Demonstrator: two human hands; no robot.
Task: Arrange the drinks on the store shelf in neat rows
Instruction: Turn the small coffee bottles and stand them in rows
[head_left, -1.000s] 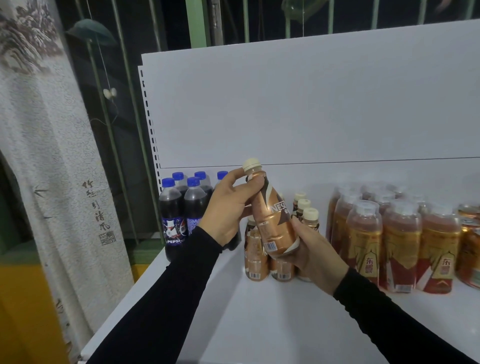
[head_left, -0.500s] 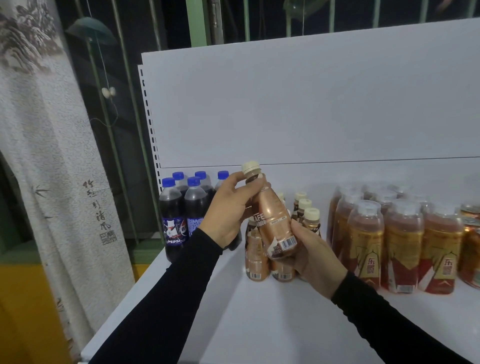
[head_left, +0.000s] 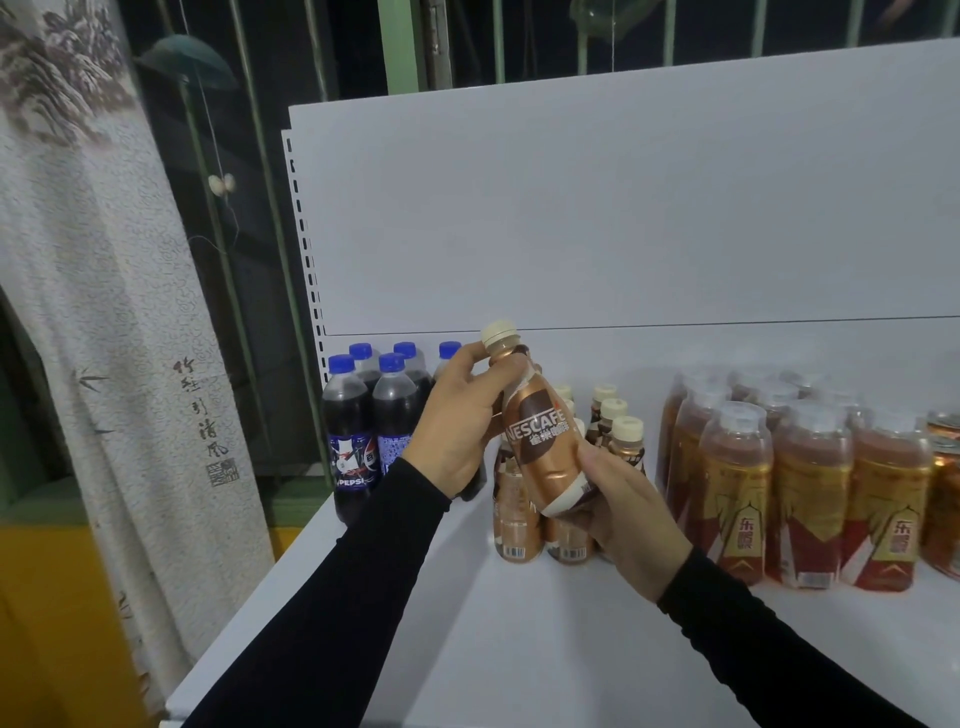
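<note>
Both hands hold one tilted Nescafe bottle above the shelf — left hand grips its neck, right hand its base.

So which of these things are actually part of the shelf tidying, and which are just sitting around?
Part of the job:
- Nescafe bottle, held by left hand and right hand
- standing Nescafe bottles
- Pepsi bottles
- amber drink bottles
- white shelf

Just there:
- patterned curtain
- green bars
</note>
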